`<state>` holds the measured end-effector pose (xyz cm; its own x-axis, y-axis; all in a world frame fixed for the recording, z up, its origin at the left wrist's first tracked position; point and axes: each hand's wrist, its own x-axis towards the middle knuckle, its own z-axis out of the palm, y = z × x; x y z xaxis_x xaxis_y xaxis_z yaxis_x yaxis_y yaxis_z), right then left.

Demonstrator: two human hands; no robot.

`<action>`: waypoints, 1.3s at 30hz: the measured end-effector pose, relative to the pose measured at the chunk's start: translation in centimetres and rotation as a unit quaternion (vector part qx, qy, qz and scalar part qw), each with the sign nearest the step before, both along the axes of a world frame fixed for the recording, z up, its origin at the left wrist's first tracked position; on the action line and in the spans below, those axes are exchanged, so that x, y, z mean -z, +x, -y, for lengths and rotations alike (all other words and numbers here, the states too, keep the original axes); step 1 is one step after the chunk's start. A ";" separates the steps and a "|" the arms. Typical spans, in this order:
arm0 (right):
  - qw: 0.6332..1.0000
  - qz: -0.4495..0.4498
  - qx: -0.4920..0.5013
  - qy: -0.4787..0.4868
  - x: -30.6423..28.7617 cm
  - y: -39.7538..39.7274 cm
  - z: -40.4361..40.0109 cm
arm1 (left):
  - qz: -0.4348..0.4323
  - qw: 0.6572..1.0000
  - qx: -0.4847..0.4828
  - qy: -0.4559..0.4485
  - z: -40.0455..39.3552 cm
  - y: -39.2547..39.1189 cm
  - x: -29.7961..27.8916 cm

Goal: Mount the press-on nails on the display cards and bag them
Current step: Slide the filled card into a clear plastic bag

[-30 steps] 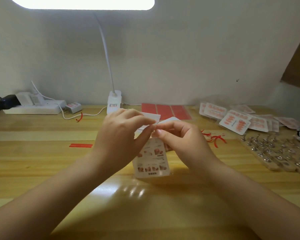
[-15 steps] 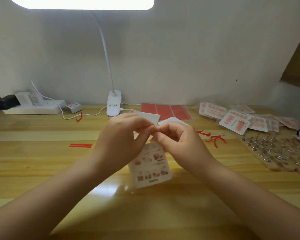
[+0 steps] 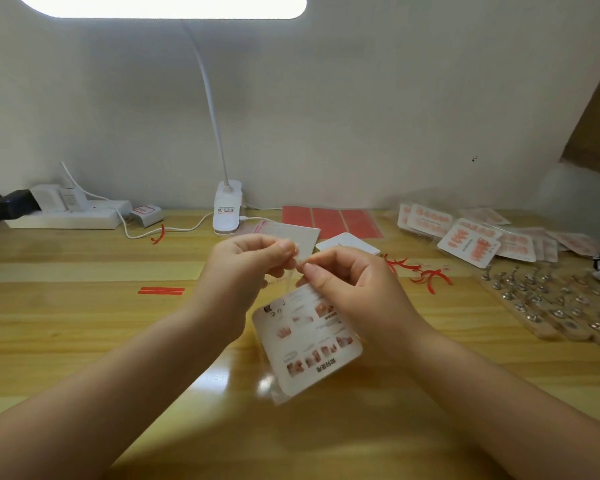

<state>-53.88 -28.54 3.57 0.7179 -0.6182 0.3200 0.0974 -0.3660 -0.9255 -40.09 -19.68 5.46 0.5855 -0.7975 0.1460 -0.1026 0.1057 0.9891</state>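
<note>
Two hands worked above desk [image 3: 84, 341]. Printed card [image 3: 309, 344] hung inside clear bag [image 3: 274, 393], tilted. Left hand [image 3: 243, 271] and right hand [image 3: 347, 285] pinched bag mouth. Advice: press flap flat, keep card square. Finished packs [image 3: 471, 242] lay far right.

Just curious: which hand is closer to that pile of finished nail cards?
Right hand: the pile of bagged cards lies off to its right. The left hand sits farther left.
</note>
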 end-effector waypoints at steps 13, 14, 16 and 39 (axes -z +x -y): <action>0.987 0.010 0.110 0.115 0.4 -0.3 2.3 | 0.171 0.983 0.027 -0.059 0.1 3.5 -1.0; 0.988 0.008 0.113 0.109 0.3 -0.4 2.5 | 0.316 0.948 0.018 -0.043 -0.1 3.7 -1.0; 0.989 0.005 0.115 0.095 0.4 -0.6 2.8 | 0.540 0.842 -0.003 -0.013 -0.5 3.7 -1.1; 0.987 -0.042 0.146 0.055 3.5 0.4 3.4 | 0.216 0.963 -0.163 -0.019 -0.2 6.2 -1.7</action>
